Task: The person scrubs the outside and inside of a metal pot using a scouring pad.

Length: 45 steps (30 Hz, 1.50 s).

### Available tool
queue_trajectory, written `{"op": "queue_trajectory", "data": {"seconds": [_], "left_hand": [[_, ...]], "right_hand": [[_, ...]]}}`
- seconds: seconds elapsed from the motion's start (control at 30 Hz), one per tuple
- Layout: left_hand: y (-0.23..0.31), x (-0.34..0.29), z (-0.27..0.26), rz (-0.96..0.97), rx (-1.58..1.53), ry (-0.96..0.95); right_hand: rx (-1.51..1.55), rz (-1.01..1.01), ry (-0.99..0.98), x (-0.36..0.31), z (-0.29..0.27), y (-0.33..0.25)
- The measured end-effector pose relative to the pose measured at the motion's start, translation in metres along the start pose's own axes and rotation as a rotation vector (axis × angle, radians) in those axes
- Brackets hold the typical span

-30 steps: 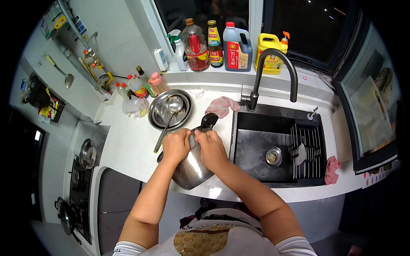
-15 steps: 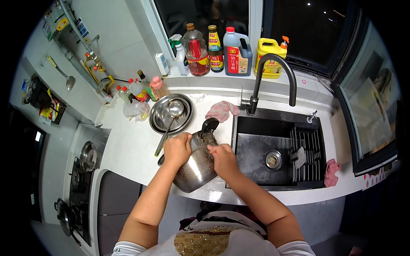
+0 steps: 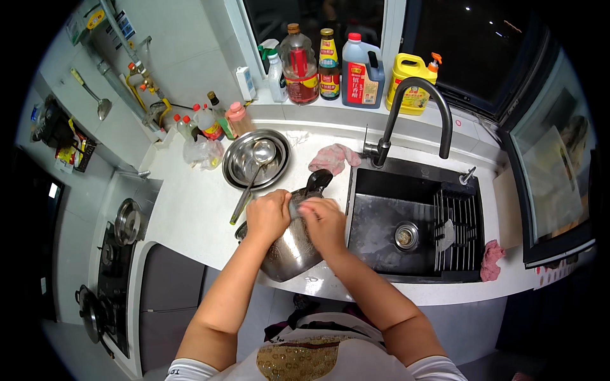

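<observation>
A wet stainless steel pot [image 3: 289, 251] with a black handle [image 3: 319, 181] lies tilted at the front edge of the counter, left of the sink. My left hand [image 3: 268, 217] is closed against its upper left part, and the exact grip is hidden behind my knuckles. Fingers bent together, my right hand [image 3: 325, 223] presses at the pot just below the black handle. A blurred greyish patch shows between the two hands; what my right fingers hold cannot be made out.
Behind the pot stand nested steel bowls [image 3: 257, 160] with a ladle [image 3: 262, 154] across them. A black sink [image 3: 387, 216] with a tall tap [image 3: 419, 86] is at right, a pink cloth [image 3: 333, 159] beside it. Bottles [image 3: 298, 66] line the windowsill; a stove [image 3: 114, 279] is far left.
My right hand has moved slightly left, nearer my left hand, and now blurs. The pot has turned a little, its black handle shifting right and up. The whole view has shifted slightly.
</observation>
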<state>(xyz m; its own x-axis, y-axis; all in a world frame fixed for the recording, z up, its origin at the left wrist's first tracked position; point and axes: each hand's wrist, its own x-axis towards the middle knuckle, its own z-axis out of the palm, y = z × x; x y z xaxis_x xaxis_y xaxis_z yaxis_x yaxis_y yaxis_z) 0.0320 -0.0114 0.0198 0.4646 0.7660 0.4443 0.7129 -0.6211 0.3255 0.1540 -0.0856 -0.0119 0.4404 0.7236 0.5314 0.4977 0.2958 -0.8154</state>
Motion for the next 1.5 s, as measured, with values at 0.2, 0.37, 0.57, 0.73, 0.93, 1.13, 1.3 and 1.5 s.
{"op": "queue_trajectory", "data": {"seconds": [0.2,0.37,0.57,0.73,0.93,1.13,1.3,1.5], "left_hand": [[0.003,0.003,-0.002,0.016,-0.003,-0.009],[0.001,0.002,-0.001,-0.006,-0.006,-0.007],[0.001,0.002,-0.002,-0.003,-0.002,-0.011],[0.002,-0.001,-0.002,0.004,0.004,-0.007],[0.001,0.0,-0.003,-0.017,0.002,-0.013],[0.006,-0.001,0.003,0.015,0.015,0.021],[0.008,0.003,0.0,-0.029,0.114,-0.025],[0.012,0.002,-0.001,-0.024,0.132,-0.016]], "right_hand": [[0.015,0.168,0.105,0.009,0.006,0.016],[-0.01,0.403,0.059,0.014,0.0,0.031],[0.163,0.232,0.154,0.005,0.012,0.008],[0.077,0.422,0.183,0.012,0.01,0.04],[0.007,0.059,-0.069,-0.02,-0.019,-0.001],[-0.038,0.666,-0.057,-0.039,-0.039,0.066],[-0.019,-0.042,-0.055,-0.063,-0.037,0.003],[-0.062,0.169,-0.006,-0.083,-0.047,0.047]]}}
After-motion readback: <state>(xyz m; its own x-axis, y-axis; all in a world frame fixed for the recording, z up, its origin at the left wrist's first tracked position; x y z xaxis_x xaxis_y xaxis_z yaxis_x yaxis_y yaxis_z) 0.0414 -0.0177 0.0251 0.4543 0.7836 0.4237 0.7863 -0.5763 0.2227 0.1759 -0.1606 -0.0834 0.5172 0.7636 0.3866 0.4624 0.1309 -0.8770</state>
